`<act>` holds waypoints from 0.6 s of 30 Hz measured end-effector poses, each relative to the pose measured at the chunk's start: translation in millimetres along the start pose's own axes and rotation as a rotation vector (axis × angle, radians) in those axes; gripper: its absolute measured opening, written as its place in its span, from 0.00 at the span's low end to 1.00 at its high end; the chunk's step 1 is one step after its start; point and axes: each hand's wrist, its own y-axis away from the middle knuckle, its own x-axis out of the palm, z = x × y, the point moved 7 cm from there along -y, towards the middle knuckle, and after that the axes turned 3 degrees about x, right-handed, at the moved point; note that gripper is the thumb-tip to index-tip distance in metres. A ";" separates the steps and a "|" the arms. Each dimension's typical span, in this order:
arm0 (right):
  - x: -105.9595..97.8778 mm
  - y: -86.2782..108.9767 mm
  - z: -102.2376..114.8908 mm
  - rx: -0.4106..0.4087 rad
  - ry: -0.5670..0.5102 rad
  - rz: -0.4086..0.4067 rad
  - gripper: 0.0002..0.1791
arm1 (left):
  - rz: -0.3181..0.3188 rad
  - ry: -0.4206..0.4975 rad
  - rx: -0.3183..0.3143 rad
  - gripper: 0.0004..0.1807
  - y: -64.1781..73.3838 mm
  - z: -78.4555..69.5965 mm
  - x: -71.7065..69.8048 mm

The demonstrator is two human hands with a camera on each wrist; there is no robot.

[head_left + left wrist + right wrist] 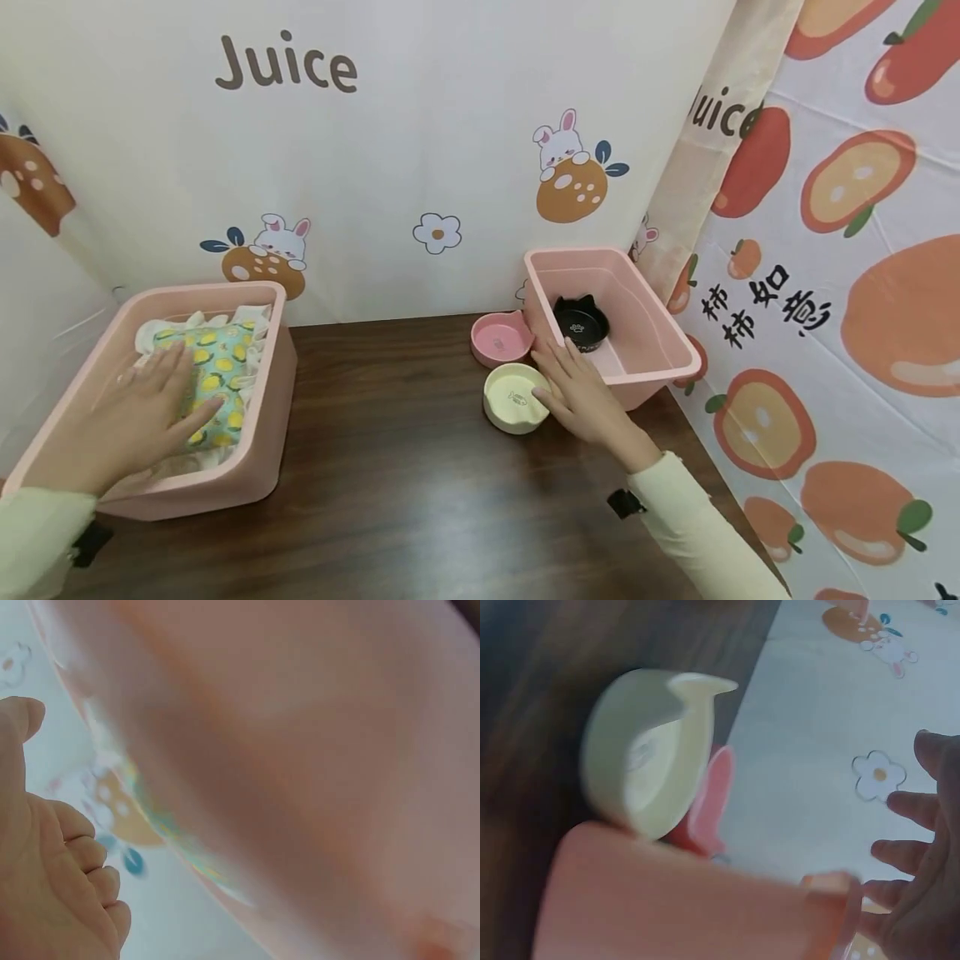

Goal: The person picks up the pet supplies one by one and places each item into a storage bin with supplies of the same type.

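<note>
In the head view my left hand (142, 412) is over the left pink bin (279, 400), its fingers extended and holding nothing. Inside that bin lies a teal, lemon-patterned cloth item (217, 367) with white ruffles, partly hidden by the hand. My right hand (581, 392) hovers with spread fingers near the left rim of the right pink bin (660, 333). A black cat-eared bowl (579, 327) sits inside this bin. Just left of the hand stand a pale yellow bowl (513, 398) and a pink bowl (501, 340), close together. The right wrist view shows empty, spread fingers (911, 859).
Dark wooden tabletop (375, 467) stretches between the two bins. Behind it hangs a white printed cloth (420, 150) with rabbits and lettering. A persimmon-patterned cloth (840, 333) borders the right side. Translucent material (67, 367) is beside the left bin.
</note>
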 end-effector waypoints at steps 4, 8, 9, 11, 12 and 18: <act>0.9 27.0 -2.2 -0.063 0.038 -0.074 0.35 | 0.034 0.038 0.057 0.46 -29.2 -29.8 -4.1; 8.7 46.4 3.2 -0.120 0.082 -0.136 0.33 | 0.063 0.063 0.128 0.46 -56.0 -62.1 -7.0; 11.8 49.8 4.3 -0.126 0.084 -0.147 0.33 | 0.070 0.062 0.144 0.46 -62.7 -70.2 -8.1; 19.4 55.5 4.8 -0.124 0.074 -0.155 0.31 | 0.067 0.055 0.176 0.46 -74.1 -85.7 -10.8; 24.2 57.7 4.3 -0.117 0.062 -0.153 0.31 | 0.067 0.055 0.188 0.47 -79.1 -93.0 -11.9; 52.7 64.0 -2.7 -0.064 -0.013 -0.118 0.31 | 0.075 0.043 0.249 0.45 -107.7 -130.1 -10.8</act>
